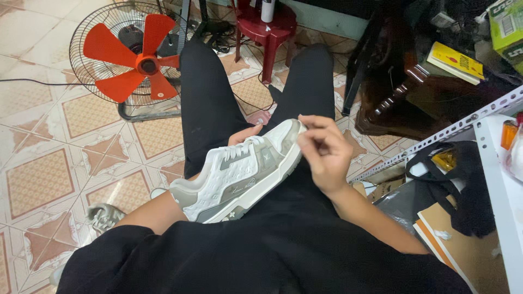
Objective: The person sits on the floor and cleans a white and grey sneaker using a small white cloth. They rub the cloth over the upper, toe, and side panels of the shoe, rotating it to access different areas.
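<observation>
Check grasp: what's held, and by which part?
A white and grey sneaker, lying across the lap. Left hand supports its far side by the laces; right hand pinches the toe end.

Sneakers: two, one white-and-grey sneaker (239, 173) on the lap, a second sneaker (102, 216) on the floor
Hands: two, left hand (245, 134), right hand (326, 153)
Fans: one red-bladed fan (133, 57)
Stools: one red stool (268, 32)
Yellow books: one (456, 61)

Left hand (244, 134) mostly hidden behind white-grey sneaker (239, 174), only fingertips show. 2nd sneaker (103, 216) on floor partly covered by left arm. Green box (506, 27) cut off at top-right edge. Right fingertips (305, 136) blurred.
</observation>
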